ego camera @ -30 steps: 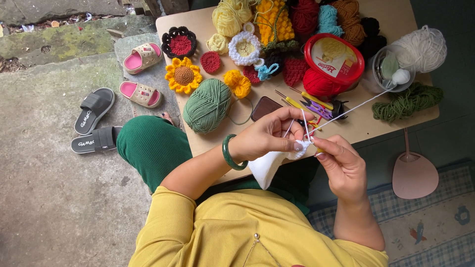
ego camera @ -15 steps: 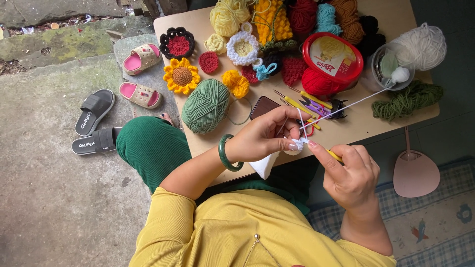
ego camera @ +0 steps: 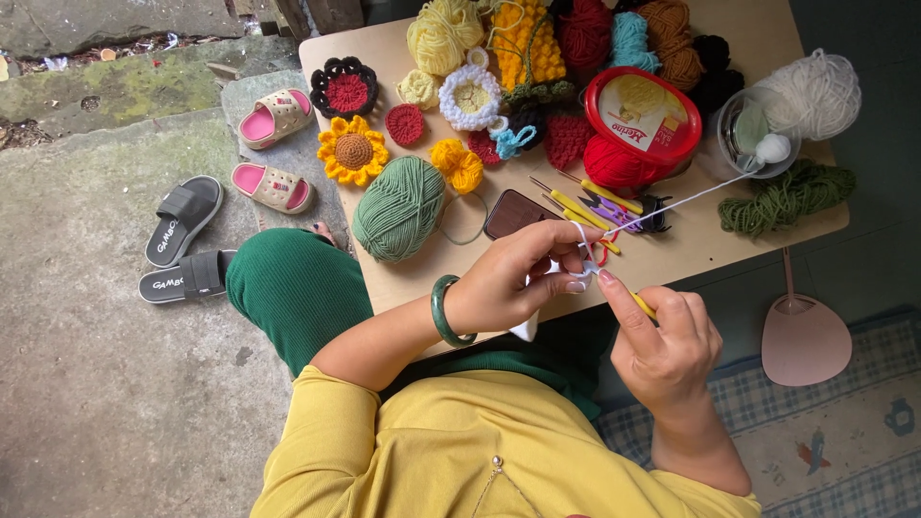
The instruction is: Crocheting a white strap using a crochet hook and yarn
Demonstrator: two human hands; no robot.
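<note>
My left hand (ego camera: 523, 278), with a green bangle on the wrist, pinches a small white crochet piece (ego camera: 530, 324) that hangs below the fingers. My right hand (ego camera: 662, 336) grips a yellow-handled crochet hook (ego camera: 643, 306) whose tip meets the work. A white yarn strand (ego camera: 681, 199) runs from the hands up to a clear bowl (ego camera: 743, 134) beside a white yarn ball (ego camera: 815, 93). Both hands hover over the near edge of the low wooden table (ego camera: 691, 254).
On the table lie a green yarn ball (ego camera: 398, 208), a crocheted sunflower (ego camera: 352, 152), other crocheted flowers, coloured yarn, a red tub (ego camera: 641, 125), a dark phone (ego camera: 513, 213), several hooks (ego camera: 590, 197) and dark green yarn (ego camera: 787, 197). Slippers (ego camera: 182, 219) and a pink fan (ego camera: 804, 336) lie on the floor.
My right hand has pulled slightly down and right, away from the left, with the hook. The white piece is now more hidden under my left hand.
</note>
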